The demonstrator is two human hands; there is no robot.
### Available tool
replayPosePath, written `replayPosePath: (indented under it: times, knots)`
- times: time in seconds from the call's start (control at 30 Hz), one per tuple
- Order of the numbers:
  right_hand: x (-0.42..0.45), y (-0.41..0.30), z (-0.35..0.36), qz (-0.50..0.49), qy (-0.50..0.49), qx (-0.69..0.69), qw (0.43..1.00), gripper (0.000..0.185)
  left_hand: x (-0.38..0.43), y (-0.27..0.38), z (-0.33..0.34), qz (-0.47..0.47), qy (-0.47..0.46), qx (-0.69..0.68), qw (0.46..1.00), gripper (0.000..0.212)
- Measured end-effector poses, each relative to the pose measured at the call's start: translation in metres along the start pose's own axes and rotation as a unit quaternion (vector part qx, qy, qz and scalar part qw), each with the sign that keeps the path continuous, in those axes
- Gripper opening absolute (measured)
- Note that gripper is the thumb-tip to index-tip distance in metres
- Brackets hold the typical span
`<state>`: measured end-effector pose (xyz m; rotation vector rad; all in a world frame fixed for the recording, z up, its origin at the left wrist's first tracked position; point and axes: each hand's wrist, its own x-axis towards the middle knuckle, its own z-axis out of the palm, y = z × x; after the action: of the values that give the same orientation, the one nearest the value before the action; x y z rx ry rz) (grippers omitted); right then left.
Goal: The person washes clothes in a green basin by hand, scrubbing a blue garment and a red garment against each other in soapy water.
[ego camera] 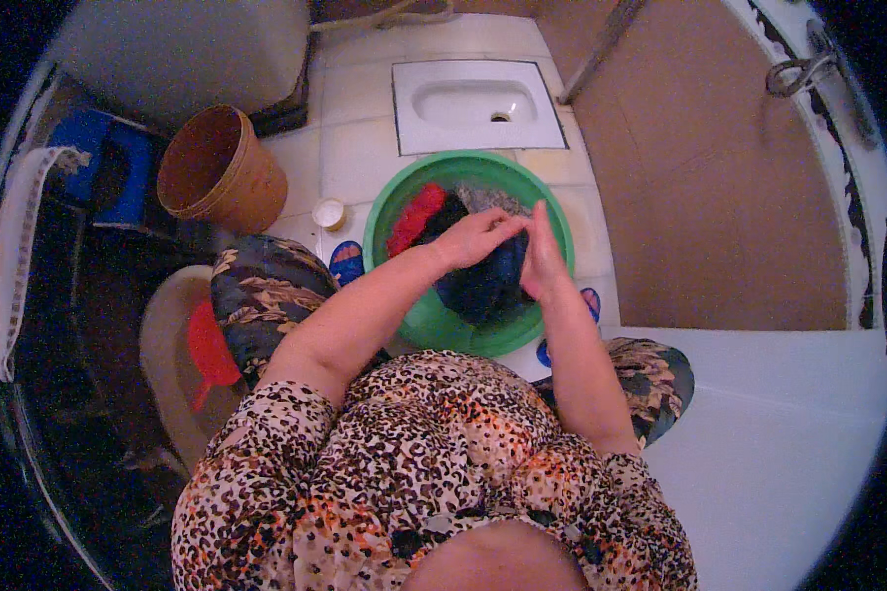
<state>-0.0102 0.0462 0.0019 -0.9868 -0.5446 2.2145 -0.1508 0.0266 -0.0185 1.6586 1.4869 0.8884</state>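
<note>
Above a round green plastic basin [432,325], my left hand [479,238] and my right hand [545,250] meet at the fingers. The left is stretched flat with its back up; the right stands on edge, fingers straight. No object shows in either hand, though the space between the palms is hidden. Below them lies a heap of dark navy cloth [480,288]. A red cloth [417,216] rests along the basin's left side, and a grey cloth [491,198] is at the far side. My forearms cover part of the basin.
Beyond the basin is a white squat toilet [480,137] set in tiles. At left stand a brown bucket [255,177], a small tub [330,214] and a beige basin [164,325] holding a red plastic item [211,343]. A pole [599,55] leans at the right wall.
</note>
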Motion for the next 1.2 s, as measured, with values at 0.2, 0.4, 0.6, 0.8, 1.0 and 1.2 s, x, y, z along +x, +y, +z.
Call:
replayPosePath:
  times: [0.2, 0.4, 0.6, 0.8, 1.0, 1.2]
  knots:
    - [0.004, -0.02, -0.02, -0.227, -0.046, -0.343, 0.91, 0.038, -0.002, 0.051, -0.027, 0.033, -0.048, 0.136, 0.989, 0.035]
    - [-0.001, -0.021, -0.032, -0.115, -0.072, -0.573, 0.808, 0.059, -0.003, 0.086, -0.055, 0.057, -0.019, -0.005, 0.998, 0.03]
    - [-0.011, -0.025, -0.042, -0.099, -0.056, -0.219, 0.969, 0.045, 0.017, 0.051, -0.081, -0.116, 0.12, -0.413, 0.895, 0.025]
    - [0.003, -0.008, -0.023, -0.113, 0.015, 0.016, 0.993, 0.043, 0.015, 0.011, -0.013, -0.11, 0.222, -0.152, 0.957, 0.029]
    - [0.018, 0.026, -0.054, -0.047, -0.107, 0.163, 0.98, 0.033, -0.043, 0.084, 0.031, 0.29, -0.037, 0.254, 0.922, 0.024]
    - [0.006, 0.052, 0.018, 0.005, 0.046, 0.114, 0.992, 0.032, 0.002, 0.019, -0.01, -0.007, 0.116, 0.149, 0.982, 0.035]
